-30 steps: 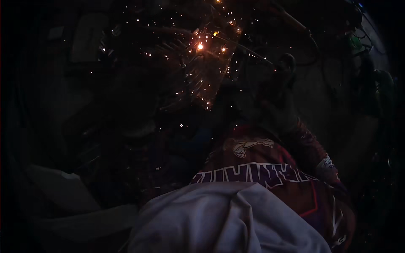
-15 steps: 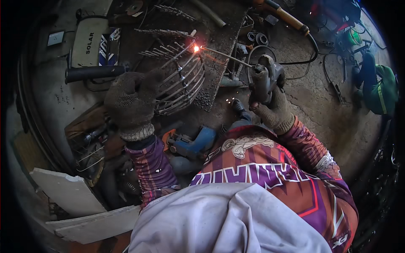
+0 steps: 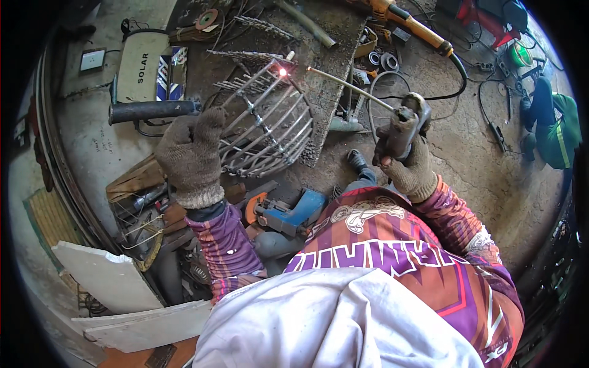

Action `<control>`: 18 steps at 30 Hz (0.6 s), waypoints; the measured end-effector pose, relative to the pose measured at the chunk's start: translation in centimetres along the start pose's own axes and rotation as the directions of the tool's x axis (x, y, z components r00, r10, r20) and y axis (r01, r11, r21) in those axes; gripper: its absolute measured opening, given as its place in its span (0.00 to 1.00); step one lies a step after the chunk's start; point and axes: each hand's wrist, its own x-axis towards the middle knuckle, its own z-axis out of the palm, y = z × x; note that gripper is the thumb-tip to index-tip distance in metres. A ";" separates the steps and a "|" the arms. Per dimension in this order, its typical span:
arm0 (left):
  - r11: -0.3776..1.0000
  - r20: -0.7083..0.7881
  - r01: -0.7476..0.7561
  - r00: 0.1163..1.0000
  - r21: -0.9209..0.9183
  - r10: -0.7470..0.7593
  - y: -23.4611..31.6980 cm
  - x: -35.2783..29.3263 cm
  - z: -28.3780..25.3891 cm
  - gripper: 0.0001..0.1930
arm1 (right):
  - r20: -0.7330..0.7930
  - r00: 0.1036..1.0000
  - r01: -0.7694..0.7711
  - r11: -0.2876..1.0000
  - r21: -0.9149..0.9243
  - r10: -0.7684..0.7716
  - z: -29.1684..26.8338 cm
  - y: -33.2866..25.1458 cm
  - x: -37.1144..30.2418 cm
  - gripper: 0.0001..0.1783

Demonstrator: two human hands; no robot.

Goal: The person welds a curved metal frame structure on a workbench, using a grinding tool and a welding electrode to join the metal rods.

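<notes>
My right hand (image 3: pixel 412 168), in a brown knit glove, is closed around a dark welding electrode holder (image 3: pixel 402 129). A thin welding rod (image 3: pixel 350 87) sticks out of it to the left, its tip apart from a glowing spot (image 3: pixel 282 72) on a round basket of bent metal bars (image 3: pixel 270 132). My left hand (image 3: pixel 191 156), gloved too, is at the basket's left edge. Its thumb and fingers are apart and partly curled, with nothing visible between them; whether the fingertips touch the bars I cannot make out.
Beyond the left hand stand a pale welding machine (image 3: pixel 142 67) and a black tube handle (image 3: pixel 153 111). An orange angle grinder (image 3: pixel 423 29) and its cable lie at the top. Nearer are a blue tool (image 3: pixel 300 208) and white boards (image 3: pixel 107 276). Another person (image 3: pixel 558 129) is at far right.
The bright arc has shrunk to a small glow as the rod tip moved right, off the basket. My left hand has drawn back from the bars. The view has shifted slightly and brightened.
</notes>
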 end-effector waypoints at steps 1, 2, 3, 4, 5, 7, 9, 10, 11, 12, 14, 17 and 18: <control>0.992 -0.053 -0.016 0.999 -0.126 0.009 -0.8 -0.3 -0.1 0.20 | 0.006 1.000 0.004 0.999 0.033 -0.004 0.1 -0.3 0.0 0.33; 0.997 -0.038 -0.017 0.999 -0.078 0.015 -1.6 -0.4 -0.1 0.21 | 0.046 0.999 -0.031 0.996 0.089 0.027 0.1 -0.8 0.2 0.34; 0.997 -0.040 -0.023 0.999 -0.071 0.020 -2.1 -0.6 0.3 0.21 | 0.047 0.999 -0.026 0.995 0.096 0.022 0.1 -0.8 0.3 0.34; 0.991 -0.118 -0.051 0.992 -0.121 0.036 -2.4 -0.8 0.9 0.23 | 0.052 0.999 0.001 0.999 0.045 -0.003 0.1 -0.7 0.5 0.35; 0.982 -0.194 -0.083 0.980 -0.170 0.049 -2.7 -0.9 1.1 0.24 | 0.055 0.998 0.016 1.000 0.022 -0.018 0.2 -0.6 0.7 0.36; 0.982 -0.207 -0.106 0.976 -0.159 0.072 -3.7 -1.1 1.0 0.23 | 0.079 0.995 0.071 0.996 -0.049 -0.067 0.3 -0.4 1.2 0.35; 0.982 -0.221 -0.125 0.971 -0.145 0.091 -4.1 -1.2 0.9 0.22 | 0.104 0.989 0.113 0.990 -0.089 -0.104 0.5 -0.3 1.6 0.34; 0.980 -0.212 -0.090 0.976 -0.177 0.052 -4.1 -1.4 0.9 0.21 | 0.113 0.986 0.134 0.987 -0.093 -0.123 0.7 -0.4 1.8 0.34; 0.976 -0.203 -0.055 0.979 -0.209 0.012 -4.1 -1.4 0.9 0.21 | 0.117 0.984 0.143 0.985 -0.092 -0.132 0.9 -0.5 1.8 0.34; 0.977 -0.201 -0.055 0.979 -0.207 0.012 -4.1 -1.4 0.8 0.21 | 0.122 0.982 0.153 0.984 -0.094 -0.141 1.0 -0.5 1.8 0.34; 0.987 -0.170 -0.021 0.986 -0.157 -0.006 -4.2 -1.4 0.7 0.20 | 0.123 0.992 0.056 0.992 -0.109 -0.043 1.2 -0.6 1.8 0.38; 0.987 -0.193 -0.075 0.980 -0.142 0.046 -3.9 -1.4 0.8 0.20 | 0.135 0.989 0.071 0.990 -0.123 -0.054 1.4 -0.8 2.1 0.39; 0.987 -0.192 -0.075 0.980 -0.142 0.047 -4.1 -1.4 0.8 0.20 | 0.138 0.988 0.086 0.988 -0.126 -0.069 1.4 -0.9 2.2 0.39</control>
